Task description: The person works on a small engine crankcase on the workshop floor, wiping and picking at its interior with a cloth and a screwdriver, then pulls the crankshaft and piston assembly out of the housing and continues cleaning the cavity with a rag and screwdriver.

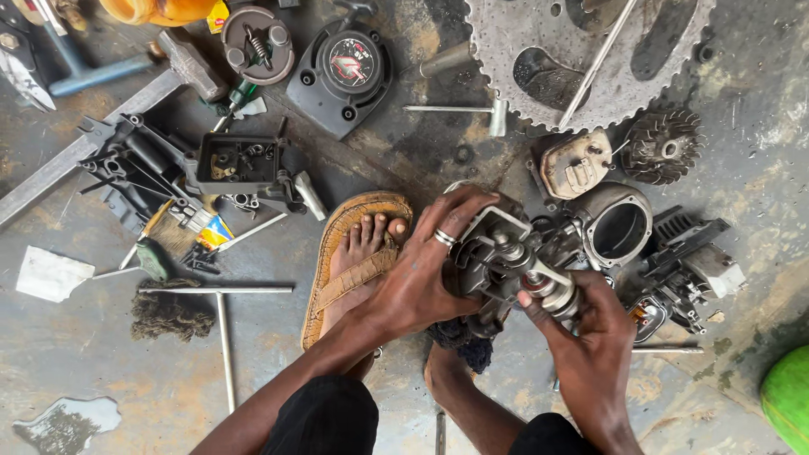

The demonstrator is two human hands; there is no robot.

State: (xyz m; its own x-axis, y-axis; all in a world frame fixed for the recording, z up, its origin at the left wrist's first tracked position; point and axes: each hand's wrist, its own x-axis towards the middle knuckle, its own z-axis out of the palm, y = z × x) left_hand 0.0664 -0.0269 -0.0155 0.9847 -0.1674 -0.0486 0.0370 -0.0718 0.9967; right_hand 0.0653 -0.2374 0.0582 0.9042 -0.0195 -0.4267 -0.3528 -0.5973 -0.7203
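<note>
left hand (425, 274) clasping engine block (497, 253), right hand (590, 324) pinching shaft (548, 286)

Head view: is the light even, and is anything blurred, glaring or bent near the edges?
Head view: soft, even daylight with faint shadows; the left hand, right hand and engine part are sharp; no strong glare on the sprocket; the green object at the corner is cut off, and edges look slightly stretched.

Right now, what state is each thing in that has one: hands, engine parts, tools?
Left hand: gripping the engine block from above.
Right hand: pinching the shaft on the block.
Engine block: held off the floor, partly stripped.
Cylinder: detached, lying with bore open.
Starter cover: removed, on the floor.
T-wrench: lying unused.
</note>
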